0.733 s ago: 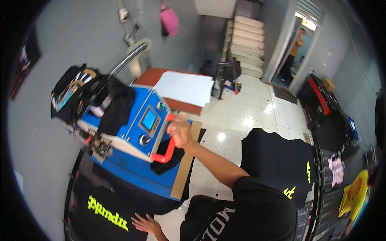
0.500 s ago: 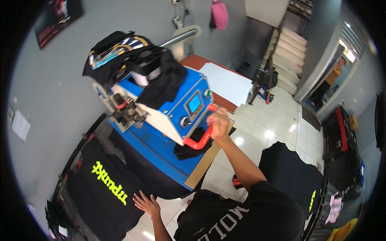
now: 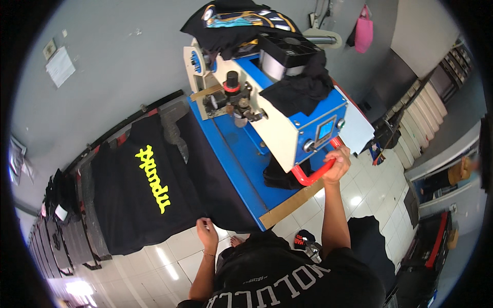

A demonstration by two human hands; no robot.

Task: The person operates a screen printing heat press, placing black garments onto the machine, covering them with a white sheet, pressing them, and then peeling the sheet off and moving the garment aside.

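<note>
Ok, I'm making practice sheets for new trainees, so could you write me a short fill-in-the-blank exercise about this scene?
1. The right hand grips the ____ handle of the machine.
2. The black cloth beside the left hand bears ____ lettering.
3. In the picture, that cloth lies to the ____ of the machine.
4. A ____ bag hangs near the top.

Missing words: red; yellow; left; pink

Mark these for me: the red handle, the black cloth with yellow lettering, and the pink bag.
Red handle (image 3: pixel 307 181): head view, on its lower bend.
Black cloth with yellow lettering (image 3: pixel 136 193): head view, on bare fabric near its middle.
Pink bag (image 3: pixel 364 36): head view, middle of its body.
</note>
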